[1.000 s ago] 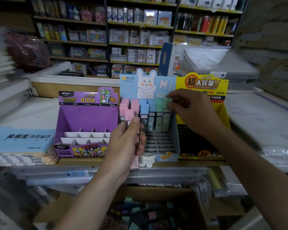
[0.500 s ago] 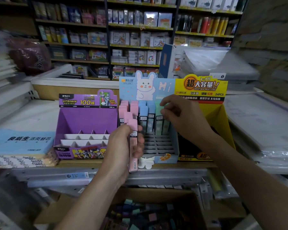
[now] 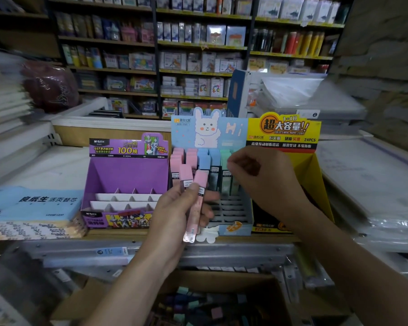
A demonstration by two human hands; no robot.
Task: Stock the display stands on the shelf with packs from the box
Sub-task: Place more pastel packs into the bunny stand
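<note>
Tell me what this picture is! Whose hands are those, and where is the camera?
There is no machine here, just a person in a stationery shop. The camera sits on their head and looks down, so you see their own two hands. The left hand holds pink packs. The right hand is curled by the green packs in the blue rabbit stand; whether it pinches one is unclear. Beside that stand, on the shelf, are a purple stand with empty slots and a yellow stand. Below is the cardboard box with more packs.
</note>
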